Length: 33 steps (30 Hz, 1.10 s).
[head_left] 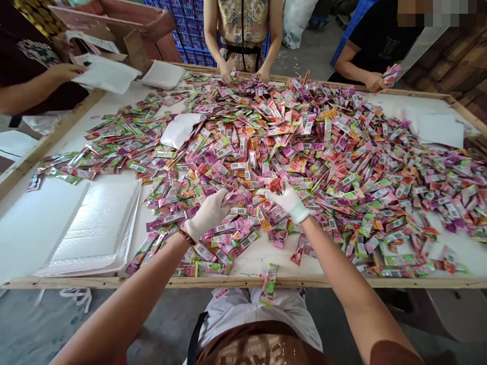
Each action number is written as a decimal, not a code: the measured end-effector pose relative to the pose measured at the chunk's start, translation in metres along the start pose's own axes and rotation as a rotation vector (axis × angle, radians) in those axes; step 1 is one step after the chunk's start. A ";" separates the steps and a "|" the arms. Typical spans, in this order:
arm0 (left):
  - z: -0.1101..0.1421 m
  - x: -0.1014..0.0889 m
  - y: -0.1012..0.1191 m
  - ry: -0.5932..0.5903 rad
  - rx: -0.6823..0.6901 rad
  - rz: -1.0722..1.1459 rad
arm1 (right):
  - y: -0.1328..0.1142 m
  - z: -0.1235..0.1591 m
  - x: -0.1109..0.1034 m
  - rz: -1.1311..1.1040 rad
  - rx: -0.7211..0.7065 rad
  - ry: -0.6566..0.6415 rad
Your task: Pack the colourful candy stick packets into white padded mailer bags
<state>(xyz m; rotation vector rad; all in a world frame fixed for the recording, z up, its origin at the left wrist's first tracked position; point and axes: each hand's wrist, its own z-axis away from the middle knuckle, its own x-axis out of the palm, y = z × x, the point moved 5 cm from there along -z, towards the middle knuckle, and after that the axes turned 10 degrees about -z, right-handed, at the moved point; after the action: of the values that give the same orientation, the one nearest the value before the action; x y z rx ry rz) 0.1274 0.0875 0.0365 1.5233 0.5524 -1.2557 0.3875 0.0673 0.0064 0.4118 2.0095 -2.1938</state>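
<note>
My left hand, in a white glove, is closed on a pink stick sachet over the near middle of the pile. To its right, my right hand, also gloved, pinches a red stick sachet. Both hands are low over the broad heap of stick sachets, which are pink, purple, green and orange, many with barcodes. The gloves partly hide what I hold, so I cannot tell whether each hand has more than one. One green and pink sachet lies across the table's front edge before me.
White padded mailers are stacked at the left on the wood-rimmed table. Another white mailer lies on the heap. Co-workers' hands work at the far side, at the left with a mailer, and at the right with sachets.
</note>
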 end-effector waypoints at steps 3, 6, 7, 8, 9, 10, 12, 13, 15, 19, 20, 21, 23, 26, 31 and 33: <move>-0.025 -0.006 0.009 -0.012 0.036 -0.155 | -0.016 -0.034 0.022 0.238 -0.056 -0.061; -0.061 0.013 0.023 -0.167 0.059 -0.440 | -0.020 -0.065 0.054 0.573 -0.054 -0.171; -0.071 0.020 0.025 -0.210 0.064 -0.512 | -0.019 -0.073 0.063 0.675 -0.059 -0.200; -0.079 0.026 0.026 -0.236 0.070 -0.557 | -0.017 -0.078 0.070 0.755 -0.064 -0.221; -0.085 0.031 0.026 -0.246 0.079 -0.573 | -0.014 -0.082 0.074 0.807 -0.065 -0.236; -0.087 0.034 0.025 -0.252 0.091 -0.574 | -0.012 -0.083 0.075 0.832 -0.058 -0.245; -0.085 0.033 0.019 -0.228 0.133 -0.585 | -0.010 -0.081 0.069 0.834 -0.046 -0.237; -0.081 0.028 0.016 -0.178 0.168 -0.584 | -0.012 -0.078 0.062 0.825 -0.056 -0.215; -0.069 0.013 0.011 -0.023 0.245 -0.531 | -0.019 -0.067 0.043 0.733 -0.089 -0.146; -0.043 -0.003 0.002 0.102 0.283 -0.217 | -0.025 -0.026 0.008 0.341 -0.040 -0.025; -0.039 0.001 0.004 0.072 0.282 -0.157 | -0.021 -0.013 0.005 0.282 0.012 -0.008; -0.036 0.007 0.006 0.027 0.282 -0.126 | -0.017 -0.001 0.006 0.253 0.068 0.001; -0.033 0.027 0.015 -0.106 0.268 -0.162 | -0.004 0.023 0.015 0.275 0.192 -0.009; -0.033 0.055 0.026 -0.272 0.196 -0.296 | 0.015 0.045 0.038 0.491 0.345 -0.075; -0.023 0.048 0.027 -0.219 0.168 -0.342 | 0.025 0.056 0.041 0.735 0.345 -0.212; -0.013 0.027 0.015 -0.128 0.157 -0.277 | 0.021 0.061 0.024 0.712 0.301 -0.228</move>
<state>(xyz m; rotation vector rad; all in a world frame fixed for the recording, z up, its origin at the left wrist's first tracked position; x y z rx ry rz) 0.1546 0.0869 0.0172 1.5177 0.6071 -1.6309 0.3645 0.0062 -0.0163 0.7347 1.1600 -1.9485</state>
